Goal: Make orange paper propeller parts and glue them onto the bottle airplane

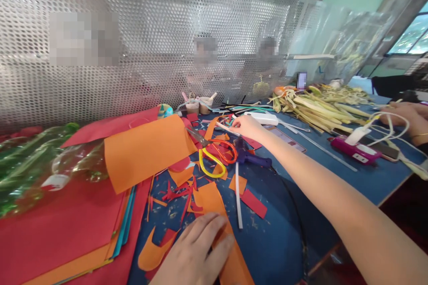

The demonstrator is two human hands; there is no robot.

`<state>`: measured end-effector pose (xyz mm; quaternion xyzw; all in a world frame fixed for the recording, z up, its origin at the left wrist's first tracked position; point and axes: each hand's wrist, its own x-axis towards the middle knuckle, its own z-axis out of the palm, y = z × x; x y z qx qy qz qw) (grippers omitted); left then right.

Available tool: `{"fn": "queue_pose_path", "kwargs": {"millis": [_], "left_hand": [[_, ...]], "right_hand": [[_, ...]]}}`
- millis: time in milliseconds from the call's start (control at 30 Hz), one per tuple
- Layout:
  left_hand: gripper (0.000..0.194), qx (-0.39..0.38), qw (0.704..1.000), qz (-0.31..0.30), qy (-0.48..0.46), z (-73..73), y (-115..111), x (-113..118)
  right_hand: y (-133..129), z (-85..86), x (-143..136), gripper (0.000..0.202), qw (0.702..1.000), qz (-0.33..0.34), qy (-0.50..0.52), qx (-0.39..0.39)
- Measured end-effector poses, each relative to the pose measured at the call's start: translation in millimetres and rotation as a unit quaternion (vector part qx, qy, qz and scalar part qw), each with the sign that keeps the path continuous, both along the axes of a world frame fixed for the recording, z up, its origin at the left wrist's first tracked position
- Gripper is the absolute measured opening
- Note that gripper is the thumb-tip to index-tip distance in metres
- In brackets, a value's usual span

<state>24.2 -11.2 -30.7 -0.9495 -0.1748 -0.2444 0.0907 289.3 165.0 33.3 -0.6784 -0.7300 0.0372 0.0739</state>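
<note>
At the bottom centre of the frame, the left hand [197, 245] lies palm down, fingers slightly bent and aimed up and to the right, thumb spread from them; it rests on a long orange paper strip [212, 200] without closing around it. The strip slants from the middle of the frame to its lower edge, long axis running upper left to lower right. Past its upper end, scissors with yellow and red-orange handles [204, 143] point their blades upper left, beside a dark blue glue gun [256, 159]. Farther up, the right arm stretches in from the lower right, its right hand [248, 125] turned left — fingertips drawn together at a thin white stick [222, 126], though whether they pinch it I cannot tell.
</note>
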Motion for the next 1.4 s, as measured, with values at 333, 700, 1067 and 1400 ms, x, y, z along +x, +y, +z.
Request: {"fn": "queue_pose_path", "kwargs": {"millis": [333,700,1067,1400], "left_hand": [[0.046,-0.033,0.996,-0.007,-0.082,-21.6,4.1,-2.0],[0.036,-0.070,0.997,0.008,0.015,10.1,-2.9,-4.6],[0.035,-0.023,0.999,0.001,0.035,12.2,-0.9,-3.2],[0.033,-0.031,0.999,-0.001,-0.021,-5.2,-0.8,-1.4]], "right_hand": [[10.3,21.2,-8.6,0.026,0.996,-0.041,0.074,0.009],[-96.2,22.1,27.6,0.013,0.912,0.118,0.394,-0.002],[-138.9,1.6,33.6,0.017,0.842,0.133,0.521,-0.040],[-127.9,-15.5,32.6,0.013,0.984,0.141,0.099,0.053]]}}
